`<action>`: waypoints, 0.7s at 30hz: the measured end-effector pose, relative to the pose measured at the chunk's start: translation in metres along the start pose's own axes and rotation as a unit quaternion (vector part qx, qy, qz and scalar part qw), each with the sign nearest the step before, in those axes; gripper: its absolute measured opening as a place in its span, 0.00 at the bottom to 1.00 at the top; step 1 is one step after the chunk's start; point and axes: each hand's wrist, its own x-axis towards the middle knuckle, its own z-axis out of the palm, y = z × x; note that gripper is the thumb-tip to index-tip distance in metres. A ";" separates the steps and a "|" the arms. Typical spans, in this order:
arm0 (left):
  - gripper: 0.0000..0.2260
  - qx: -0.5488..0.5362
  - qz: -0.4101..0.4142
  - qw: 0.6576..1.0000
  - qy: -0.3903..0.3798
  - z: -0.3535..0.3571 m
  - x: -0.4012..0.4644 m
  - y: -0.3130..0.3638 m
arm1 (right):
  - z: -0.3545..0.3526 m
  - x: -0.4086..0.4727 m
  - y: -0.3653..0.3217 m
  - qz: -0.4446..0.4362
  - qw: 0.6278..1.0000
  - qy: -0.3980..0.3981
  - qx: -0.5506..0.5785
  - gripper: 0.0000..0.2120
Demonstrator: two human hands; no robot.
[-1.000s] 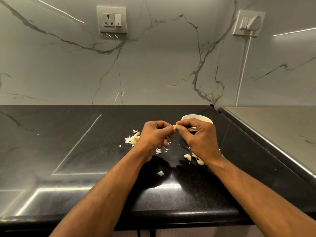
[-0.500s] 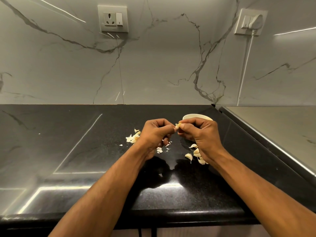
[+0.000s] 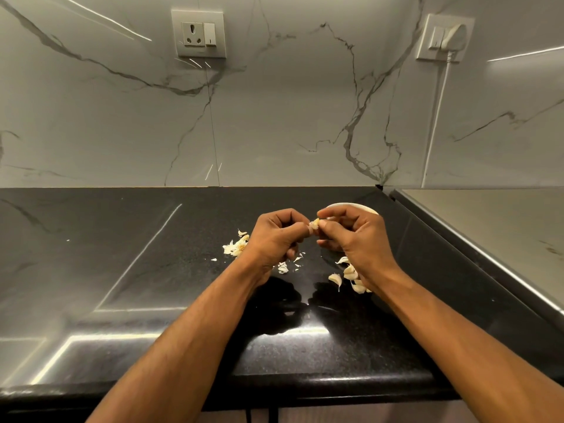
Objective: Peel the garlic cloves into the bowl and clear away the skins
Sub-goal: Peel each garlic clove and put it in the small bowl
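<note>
At frame centre a clove [image 3: 315, 223] is pinched between the curled fingers of the left hand [image 3: 276, 238] and right hand [image 3: 355, 239], above the tabletop [image 3: 122, 270]. The bowl [image 3: 364, 209] is half hidden behind the right hand; skins [image 3: 235, 247] are scattered left of centre.

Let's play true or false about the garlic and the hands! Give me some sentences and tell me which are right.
1. Both hands pinch one garlic clove. True.
2. The bowl is in front of the hands. False: it sits behind the right hand.
3. Loose cloves lie on the counter below the right hand. True.
4. The counter is white. False: it is black.
5. Skins lie left of the left hand. True.
</note>
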 end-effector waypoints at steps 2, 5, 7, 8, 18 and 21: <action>0.05 0.002 0.006 1.000 0.000 0.000 -0.001 0.000 | 0.001 -0.001 0.001 -0.025 0.999 -0.018 -0.034 0.11; 0.05 0.006 0.019 1.000 0.005 -0.001 0.000 0.000 | 0.002 -0.001 0.001 -0.020 0.999 -0.029 -0.035 0.11; 0.05 0.009 0.024 1.000 0.003 -0.002 0.000 0.000 | 0.001 -0.001 0.000 -0.006 1.000 -0.025 -0.015 0.07; 0.05 0.010 0.023 1.000 0.001 -0.001 -0.001 0.000 | 0.000 -0.001 -0.001 0.005 1.000 -0.020 0.001 0.06; 0.04 0.070 0.028 0.997 0.035 -0.005 0.001 0.000 | -0.004 0.002 -0.012 0.133 0.978 -0.007 0.159 0.07; 0.04 0.273 0.050 0.959 0.061 -0.018 0.010 -0.008 | -0.005 0.003 -0.013 0.143 0.974 -0.018 0.173 0.08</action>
